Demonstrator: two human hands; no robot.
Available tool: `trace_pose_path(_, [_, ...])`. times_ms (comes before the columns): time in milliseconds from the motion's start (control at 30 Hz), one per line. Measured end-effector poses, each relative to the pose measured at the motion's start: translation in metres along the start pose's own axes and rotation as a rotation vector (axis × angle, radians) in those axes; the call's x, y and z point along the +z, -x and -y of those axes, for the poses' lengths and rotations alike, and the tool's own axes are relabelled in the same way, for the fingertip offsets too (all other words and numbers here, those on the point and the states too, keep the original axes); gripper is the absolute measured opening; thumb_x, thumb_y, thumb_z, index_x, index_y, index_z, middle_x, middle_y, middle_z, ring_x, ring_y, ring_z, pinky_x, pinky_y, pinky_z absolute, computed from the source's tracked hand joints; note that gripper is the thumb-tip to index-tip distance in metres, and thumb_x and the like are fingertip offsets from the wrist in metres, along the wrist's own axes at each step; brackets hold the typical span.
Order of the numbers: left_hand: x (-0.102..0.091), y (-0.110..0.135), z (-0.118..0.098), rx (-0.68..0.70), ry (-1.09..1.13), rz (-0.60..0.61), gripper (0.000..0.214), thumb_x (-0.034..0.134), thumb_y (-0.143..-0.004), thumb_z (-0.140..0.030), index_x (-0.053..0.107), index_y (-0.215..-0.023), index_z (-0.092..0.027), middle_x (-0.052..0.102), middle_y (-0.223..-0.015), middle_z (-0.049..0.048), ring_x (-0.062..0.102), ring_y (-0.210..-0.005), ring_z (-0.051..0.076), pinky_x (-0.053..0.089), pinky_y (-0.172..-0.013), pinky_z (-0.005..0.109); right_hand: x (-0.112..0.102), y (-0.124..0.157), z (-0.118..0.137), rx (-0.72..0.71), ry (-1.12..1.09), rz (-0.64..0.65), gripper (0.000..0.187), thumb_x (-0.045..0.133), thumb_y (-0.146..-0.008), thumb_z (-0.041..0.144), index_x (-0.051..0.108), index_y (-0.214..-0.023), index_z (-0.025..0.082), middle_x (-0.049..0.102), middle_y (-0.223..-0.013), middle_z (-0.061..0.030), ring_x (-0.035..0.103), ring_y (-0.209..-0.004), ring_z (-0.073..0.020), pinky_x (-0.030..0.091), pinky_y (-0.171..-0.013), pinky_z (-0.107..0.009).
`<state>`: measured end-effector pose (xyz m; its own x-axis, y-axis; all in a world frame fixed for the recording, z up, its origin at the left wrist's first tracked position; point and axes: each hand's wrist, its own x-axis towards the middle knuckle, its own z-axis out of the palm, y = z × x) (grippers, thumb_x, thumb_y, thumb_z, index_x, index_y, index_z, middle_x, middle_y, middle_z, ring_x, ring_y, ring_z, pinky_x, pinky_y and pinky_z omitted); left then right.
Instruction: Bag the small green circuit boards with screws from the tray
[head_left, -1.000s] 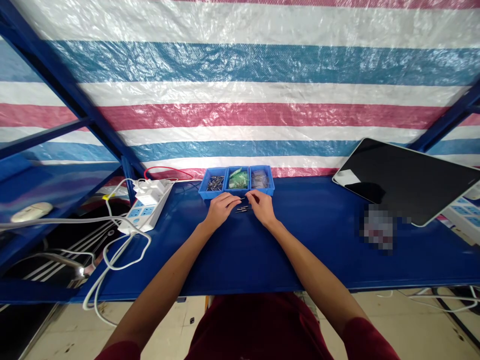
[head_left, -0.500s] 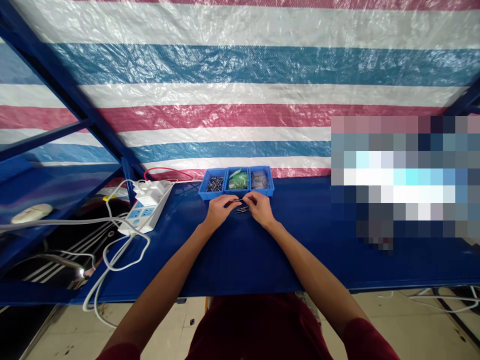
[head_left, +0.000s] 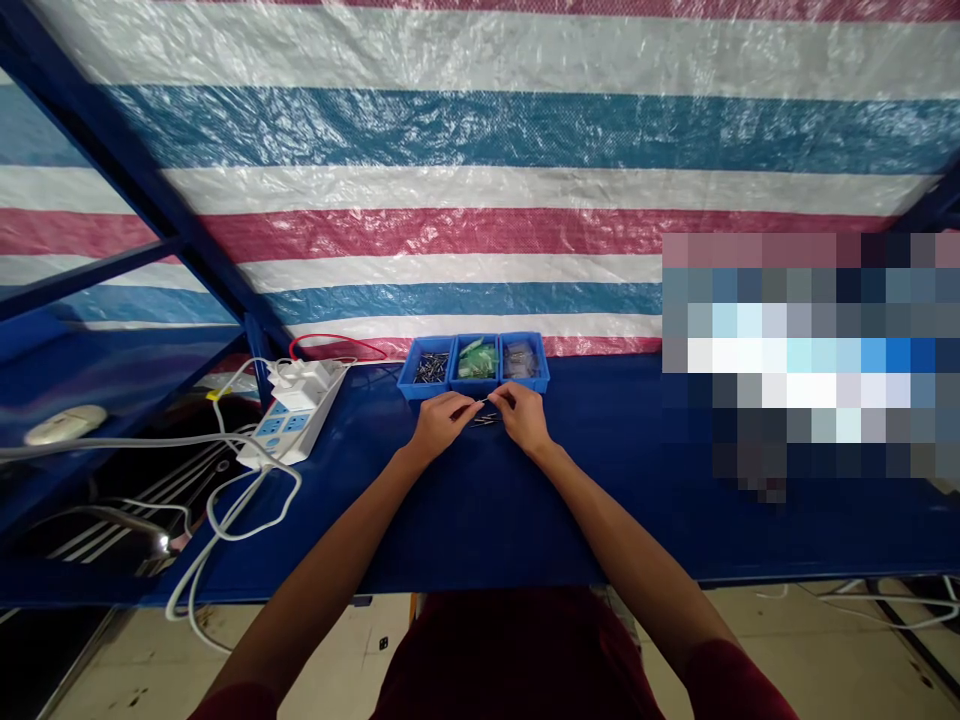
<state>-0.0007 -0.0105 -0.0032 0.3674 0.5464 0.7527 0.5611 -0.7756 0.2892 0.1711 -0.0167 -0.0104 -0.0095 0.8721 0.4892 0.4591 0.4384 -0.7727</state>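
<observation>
My left hand [head_left: 442,424] and my right hand [head_left: 523,418] are close together above the blue table [head_left: 487,510]. Both are closed in a pinch, fingertips nearly meeting. Between them is a small thin metal piece [head_left: 484,401], its exact kind too small to make out. Just below the fingers, several similar thin metal pieces [head_left: 484,420] lie loose on the table. Right behind my hands stand three blue bins in a row: the left bin [head_left: 406,386] holds many metal pieces, the middle bin [head_left: 472,384] green packets, and the right bin [head_left: 541,384] clear plastic-looking items.
At the left, a white power strip [head_left: 304,440] with plugged-in adapters lies on the table, its white cables [head_left: 217,530] looping over the front edge. A striped tarp [head_left: 465,190] hangs behind. To the right, a pixelated patch hides part of the table. Blue frame bars [head_left: 150,170] slant at left.
Both hands stay almost in place above the loose pieces. Only the fingertips have shifted slightly around the thin metal piece; the bins and cables look the same.
</observation>
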Motion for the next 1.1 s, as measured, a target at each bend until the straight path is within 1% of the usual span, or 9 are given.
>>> trace_pose_path(133, [-0.001, -0.0006, -0.0022, -0.029, 0.012, -0.055, 0.018, 0.059, -0.088, -0.029, 0.066, -0.077, -0.017, 0.068, -0.069, 0.0023, 0.059, -0.058, 0.011, 0.048, -0.06, 0.023, 0.0001, 0.0002, 0.0012, -0.005, -0.021, 0.018, 0.024, 0.052, -0.087, 0.035, 0.062, -0.071, 0.02, 0.063, -0.068, -0.0021, 0.056, -0.063, -0.0154, 0.043, -0.064, -0.027])
trace_pose_path(267, [-0.0023, -0.0001, -0.0052, -0.087, 0.044, -0.035, 0.018, 0.056, -0.09, -0.03, 0.067, -0.083, -0.017, 0.07, -0.076, 0.0038, 0.064, -0.067, 0.014, 0.05, -0.066, 0.025, 0.0004, 0.0001, 0.0023, 0.02, -0.059, 0.026, 0.026, 0.052, -0.087, 0.037, 0.063, -0.071, 0.019, 0.063, -0.066, -0.0019, 0.056, -0.06, -0.0149, 0.043, -0.062, -0.027])
trace_pose_path(367, [-0.0045, -0.0009, -0.007, -0.141, 0.054, -0.022, 0.018, 0.054, -0.091, -0.031, 0.065, -0.087, -0.018, 0.071, -0.081, 0.0047, 0.066, -0.073, 0.015, 0.052, -0.07, 0.027, 0.0004, -0.0001, 0.0014, 0.039, -0.053, 0.011, 0.027, 0.051, -0.088, 0.04, 0.065, -0.075, 0.02, 0.064, -0.066, -0.0019, 0.056, -0.06, -0.0153, 0.043, -0.062, -0.027])
trace_pose_path(500, [-0.0074, -0.0038, -0.0067, -0.147, 0.129, 0.013, 0.017, 0.048, -0.093, -0.028, 0.057, -0.083, -0.018, 0.07, -0.102, 0.0083, 0.066, -0.094, 0.018, 0.051, -0.087, 0.033, -0.0006, 0.0, -0.0002, 0.041, -0.044, -0.006, 0.029, 0.048, -0.09, 0.04, 0.066, -0.079, 0.019, 0.064, -0.067, -0.0024, 0.057, -0.061, -0.0158, 0.042, -0.062, -0.027])
trace_pose_path(567, [-0.0079, -0.0044, -0.0054, -0.143, 0.158, 0.047, 0.016, 0.046, -0.093, -0.026, 0.054, -0.081, -0.018, 0.068, -0.109, 0.0087, 0.065, -0.099, 0.018, 0.05, -0.09, 0.034, -0.0011, 0.0001, -0.0001, 0.029, -0.036, -0.012, 0.029, 0.047, -0.09, 0.039, 0.066, -0.079, 0.019, 0.064, -0.068, -0.0026, 0.057, -0.061, -0.0156, 0.042, -0.062, -0.027])
trace_pose_path(700, [-0.007, -0.0026, -0.0026, -0.17, 0.189, 0.043, 0.016, 0.046, -0.092, -0.024, 0.051, -0.078, -0.018, 0.069, -0.105, 0.0081, 0.066, -0.095, 0.018, 0.051, -0.086, 0.032, -0.0009, 0.0002, 0.0005, 0.018, -0.025, -0.011, 0.03, 0.045, -0.091, 0.037, 0.065, -0.08, 0.019, 0.063, -0.068, -0.0026, 0.056, -0.061, -0.0154, 0.041, -0.061, -0.027])
trace_pose_path(767, [-0.0066, -0.0016, -0.0019, -0.186, 0.19, 0.049, 0.016, 0.046, -0.092, -0.024, 0.052, -0.078, -0.018, 0.07, -0.101, 0.0077, 0.067, -0.092, 0.017, 0.052, -0.084, 0.031, -0.0006, 0.0001, 0.0006, 0.024, -0.031, -0.008, 0.03, 0.044, -0.091, 0.037, 0.066, -0.081, 0.019, 0.063, -0.067, -0.0027, 0.056, -0.061, -0.0155, 0.041, -0.06, -0.026])
trace_pose_path(933, [-0.0066, -0.0013, -0.0011, -0.214, 0.148, 0.119, 0.015, 0.044, -0.092, -0.024, 0.057, -0.088, -0.018, 0.068, -0.085, 0.004, 0.066, -0.076, 0.015, 0.051, -0.072, 0.027, -0.0012, 0.0002, 0.0017, 0.037, -0.04, -0.002, 0.03, 0.043, -0.091, 0.036, 0.066, -0.081, 0.019, 0.062, -0.067, -0.0027, 0.057, -0.063, -0.016, 0.042, -0.061, -0.026])
trace_pose_path(1100, [-0.0052, -0.0015, 0.0006, -0.185, 0.091, 0.178, 0.018, 0.044, -0.092, -0.026, 0.056, -0.082, -0.018, 0.064, -0.076, 0.0012, 0.061, -0.067, 0.013, 0.047, -0.067, 0.024, -0.0019, 0.0008, 0.0019, 0.027, -0.039, 0.002, 0.031, 0.042, -0.092, 0.036, 0.066, -0.081, 0.019, 0.063, -0.068, -0.0028, 0.057, -0.062, -0.016, 0.042, -0.062, -0.026])
